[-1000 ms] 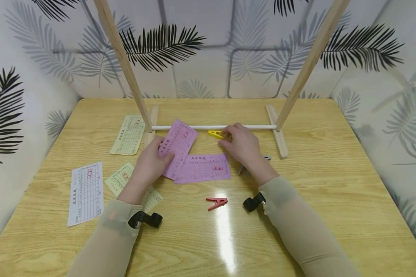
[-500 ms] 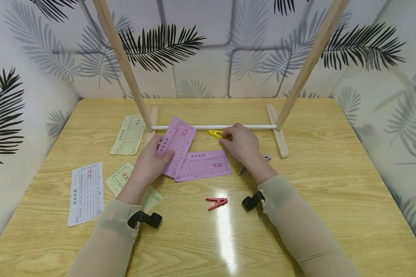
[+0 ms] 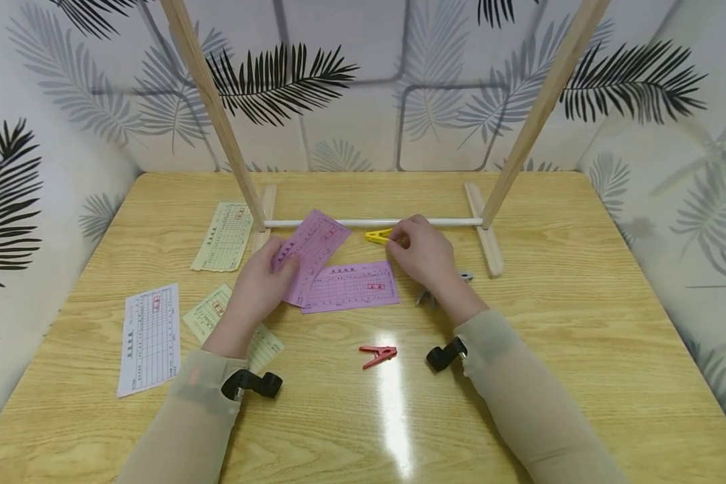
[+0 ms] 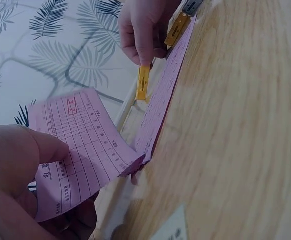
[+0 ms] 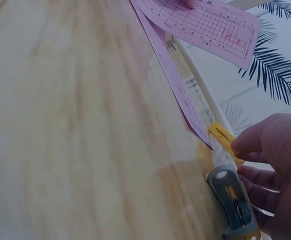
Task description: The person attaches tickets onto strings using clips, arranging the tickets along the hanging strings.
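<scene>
Fingers of right hand (image 3: 422, 252) pinch yellow clothespin (image 3: 378, 235) at 12 o'clock; left hand (image 3: 260, 286) grips pink slip (image 3: 311, 252), which may slip from the thin pinch.

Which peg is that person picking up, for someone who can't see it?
Find the white rod low across the wooden rack. The yellow peg lies just before it, pinched by the right hand. The only other peg in plain sight is the red peg, nearer the person, untouched.
</scene>
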Demonstrator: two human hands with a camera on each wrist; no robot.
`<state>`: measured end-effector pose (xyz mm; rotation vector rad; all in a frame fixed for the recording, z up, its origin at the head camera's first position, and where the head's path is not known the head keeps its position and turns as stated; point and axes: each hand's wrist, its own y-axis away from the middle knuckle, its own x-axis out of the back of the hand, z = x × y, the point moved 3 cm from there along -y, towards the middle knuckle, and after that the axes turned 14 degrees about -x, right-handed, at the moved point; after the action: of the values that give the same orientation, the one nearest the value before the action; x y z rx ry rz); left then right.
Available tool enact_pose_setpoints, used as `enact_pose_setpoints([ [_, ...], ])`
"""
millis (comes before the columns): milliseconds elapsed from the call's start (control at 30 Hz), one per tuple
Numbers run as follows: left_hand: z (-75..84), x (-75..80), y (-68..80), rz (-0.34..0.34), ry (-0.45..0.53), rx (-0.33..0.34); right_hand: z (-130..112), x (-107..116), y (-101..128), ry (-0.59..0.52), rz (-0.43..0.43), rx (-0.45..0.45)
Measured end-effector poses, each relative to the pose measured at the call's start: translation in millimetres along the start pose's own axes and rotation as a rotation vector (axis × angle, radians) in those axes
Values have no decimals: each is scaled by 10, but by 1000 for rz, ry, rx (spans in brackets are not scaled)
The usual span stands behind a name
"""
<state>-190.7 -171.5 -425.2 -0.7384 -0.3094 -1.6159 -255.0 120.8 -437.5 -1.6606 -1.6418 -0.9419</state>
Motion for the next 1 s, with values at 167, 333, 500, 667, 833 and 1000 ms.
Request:
enact_pose_setpoints([
  [167,13,9,1,3,-1,1,57,13,3,-104,-31,-9],
  [333,22,13,5,20,8,1,90,39,5,-199,-56,-26],
  [500,19,12,3,38,28,6,108,73,2,-290,-60,-47],
  [667,27,8,6,52,43,1,109,96,-7,-371,-54,-30],
  [833,37,12,2,69,55,-7,103,119,-11,-378,-51,-23],
  [1000,47,15,-3,95,69,-3,90,146,-11,-403,-52,-19],
])
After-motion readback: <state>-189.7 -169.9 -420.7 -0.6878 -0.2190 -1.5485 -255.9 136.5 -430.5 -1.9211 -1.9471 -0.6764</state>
